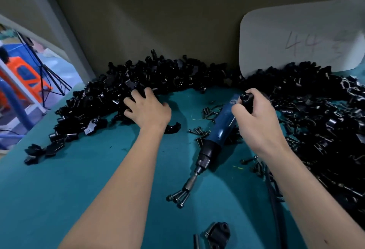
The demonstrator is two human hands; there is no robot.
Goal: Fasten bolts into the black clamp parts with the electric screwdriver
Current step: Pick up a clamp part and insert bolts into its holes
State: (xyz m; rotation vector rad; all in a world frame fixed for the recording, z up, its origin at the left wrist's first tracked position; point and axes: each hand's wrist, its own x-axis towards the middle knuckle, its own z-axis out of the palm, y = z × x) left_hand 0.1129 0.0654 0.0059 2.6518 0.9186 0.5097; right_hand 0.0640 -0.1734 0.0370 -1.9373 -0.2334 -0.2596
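Nearest the viewer, one assembled black clamp part (218, 234) with a bolt in it lies at the bottom edge of the teal-covered bench (59, 189). Beyond it, a cluster of loose dark steel bolts (178, 198) hangs at the bit tip of the blue-bodied electric screwdriver (215, 140). The tool lies flat, unheld, its long axis running from the bit at near left to its rear at far right, passing just beside the right hand (256, 122).

The right hand has its fingers clamped on a small black clamp piece (246, 99), raised above the tool's rear end. The left hand (148, 108) reaches into the left pile of black clamp parts (118, 90); its fingers are spread and bent down onto the pieces, but whether one is gripped cannot be told. A curved black half-clamp (173, 128) lies just beside its wrist.

Judgement: the right hand is the nearer to the screwdriver, though occupied. A second heap of black clamp parts (316, 110) lies to the right, and a white card (296, 37) leans against the wall.
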